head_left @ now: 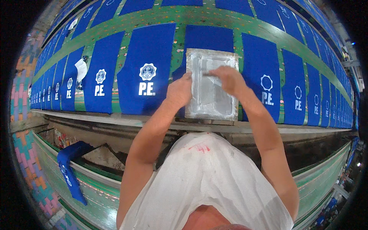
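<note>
A screen-printing frame (234, 103) with a grey mesh lies flat over a blue fabric panel (209, 36), whose far end shows beyond it. White ink is smeared around the frame's inner border. My left hand (179, 90) is closed on the frame's left side. Inside the frame, toward its far half, my right hand (230, 81) is closed around a squeegee (209, 74); only its left end shows past my fingers. What lies under the mesh is hidden.
Blue panels to the left carry a full white emblem (147, 71) and lettering; those to the right carry a scalloped ring outline (266, 83). They lie on a long green table (178, 50). A white sheet (81, 69) rests at left. Behind me, a blue piece (69, 168) drapes over another green table.
</note>
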A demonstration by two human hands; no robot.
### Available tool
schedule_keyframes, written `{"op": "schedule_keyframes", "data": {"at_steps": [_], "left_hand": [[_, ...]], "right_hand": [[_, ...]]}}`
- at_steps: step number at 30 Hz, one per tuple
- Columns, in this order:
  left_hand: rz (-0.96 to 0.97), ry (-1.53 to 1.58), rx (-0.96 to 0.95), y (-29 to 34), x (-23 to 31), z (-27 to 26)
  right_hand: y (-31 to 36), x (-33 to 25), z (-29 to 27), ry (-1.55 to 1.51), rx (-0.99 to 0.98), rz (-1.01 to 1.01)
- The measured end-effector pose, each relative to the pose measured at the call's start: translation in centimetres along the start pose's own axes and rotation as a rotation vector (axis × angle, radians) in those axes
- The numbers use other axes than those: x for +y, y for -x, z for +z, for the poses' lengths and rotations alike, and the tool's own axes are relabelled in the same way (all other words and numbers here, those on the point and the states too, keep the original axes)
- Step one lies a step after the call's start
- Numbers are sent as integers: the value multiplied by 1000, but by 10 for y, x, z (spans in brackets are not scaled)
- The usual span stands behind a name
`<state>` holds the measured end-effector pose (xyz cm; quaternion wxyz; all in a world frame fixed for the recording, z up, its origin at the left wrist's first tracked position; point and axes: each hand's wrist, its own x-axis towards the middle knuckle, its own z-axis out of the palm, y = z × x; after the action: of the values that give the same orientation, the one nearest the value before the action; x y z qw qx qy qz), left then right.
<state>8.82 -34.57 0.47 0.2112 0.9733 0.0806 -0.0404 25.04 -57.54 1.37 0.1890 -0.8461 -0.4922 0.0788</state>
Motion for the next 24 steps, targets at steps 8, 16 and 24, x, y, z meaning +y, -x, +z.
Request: {"op": "schedule_keyframes", "data": {"at_steps": [8, 16, 24], "left_hand": [[136, -38, 29, -2, -12, -1], [117, -92, 160, -16, -19, 0], [88, -47, 10, -15, -16, -11]], "right_hand": [[121, -96, 11, -105, 41, -51], [52, -42, -34, -3, -170, 33], [-54, 32, -15, 35, 175, 77]]}}
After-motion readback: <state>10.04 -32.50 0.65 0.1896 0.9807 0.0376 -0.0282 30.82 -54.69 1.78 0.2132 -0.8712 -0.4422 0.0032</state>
